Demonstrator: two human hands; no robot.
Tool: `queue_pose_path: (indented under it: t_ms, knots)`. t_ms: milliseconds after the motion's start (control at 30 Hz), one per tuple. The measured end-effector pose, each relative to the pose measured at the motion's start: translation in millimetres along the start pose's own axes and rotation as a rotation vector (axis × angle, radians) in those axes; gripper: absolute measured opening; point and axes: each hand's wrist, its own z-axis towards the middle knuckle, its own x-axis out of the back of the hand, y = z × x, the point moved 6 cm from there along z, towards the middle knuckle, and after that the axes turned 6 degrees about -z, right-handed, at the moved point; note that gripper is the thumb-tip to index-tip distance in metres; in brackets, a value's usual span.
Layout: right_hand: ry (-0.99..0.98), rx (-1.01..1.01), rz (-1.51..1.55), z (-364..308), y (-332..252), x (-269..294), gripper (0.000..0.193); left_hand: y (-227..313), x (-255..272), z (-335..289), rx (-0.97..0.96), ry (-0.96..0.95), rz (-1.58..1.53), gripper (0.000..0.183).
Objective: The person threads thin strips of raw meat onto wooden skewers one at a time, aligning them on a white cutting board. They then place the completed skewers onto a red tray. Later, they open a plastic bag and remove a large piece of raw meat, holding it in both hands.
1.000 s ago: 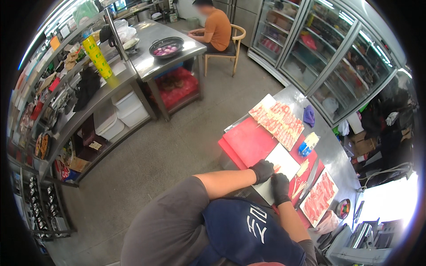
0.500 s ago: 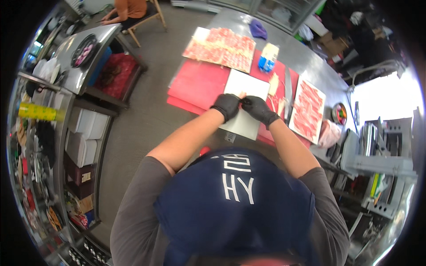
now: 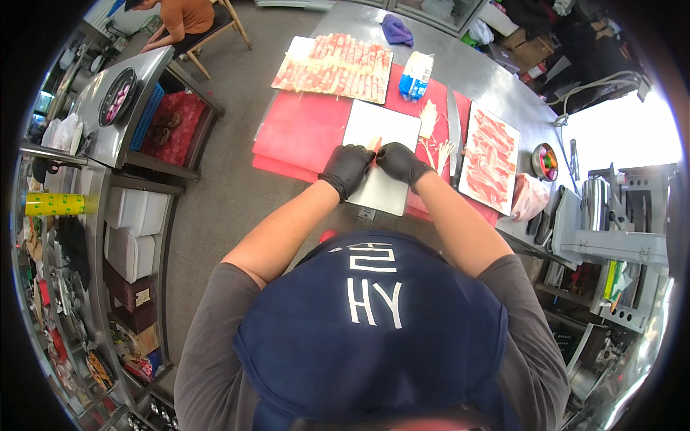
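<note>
My left hand (image 3: 348, 172) and my right hand (image 3: 402, 164), both in black gloves, are closed over a white board (image 3: 381, 195). Between their fingertips sits a small meat roll (image 3: 375, 145), partly hidden by the gloves. Right of the board lie a bunch of enoki mushrooms (image 3: 428, 121) and some loose strands (image 3: 440, 152). A long knife (image 3: 453, 129) rests beyond them, beside a white tray of thin meat slices (image 3: 490, 158). At the far left, another white tray carries rows of finished meat rolls (image 3: 338, 66). A blue-and-white mushroom packet (image 3: 415, 77) stands behind the board.
Red cutting boards (image 3: 305, 129) lie beneath the white board on the steel table (image 3: 496, 85). A purple cloth (image 3: 397, 30), a bowl of colourful pieces (image 3: 545, 162) and a pinkish plastic bag (image 3: 530, 204) are around the edges. A seated person (image 3: 185, 21) is at far left, near a side table (image 3: 136, 93).
The whole view has shifted, so the table sits a little farther left and up. My hands stay together at the roll, with the fingers curled more tightly.
</note>
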Motion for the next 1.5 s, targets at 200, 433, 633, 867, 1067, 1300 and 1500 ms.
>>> queue_pose_path:
  t_ms: [200, 433, 633, 867, 1067, 1300, 1500]
  knots:
    - [-0.258, -0.129, 0.389, 17, 15, -4, 0.019, -6, -3, 5, 0.0, 0.007, -0.052, 0.017]
    - [0.171, 0.109, 0.459, -2, 10, 22, 0.02, -14, 8, 1, 0.202, -0.005, -0.285, 0.027]
    - [0.447, 0.508, -0.018, -40, -33, 37, 0.023, -24, 16, -4, 0.388, -0.063, -0.788, 0.031]
    - [0.364, 0.517, -0.155, -56, -56, 51, 0.014, -4, 49, -15, 0.274, -0.116, -0.669, 0.024]
    - [0.287, 0.494, -0.093, -73, -74, 66, 0.018, 25, 96, -30, -0.03, 0.124, -0.403, 0.018]
    - [-0.349, 0.206, 0.607, -71, -76, 65, 0.025, 37, 121, -48, -0.14, 0.113, -0.186, 0.013]
    - [0.501, 0.242, 0.804, -65, -53, 73, 0.028, 26, 146, -70, -0.17, 0.385, -0.378, 0.016]
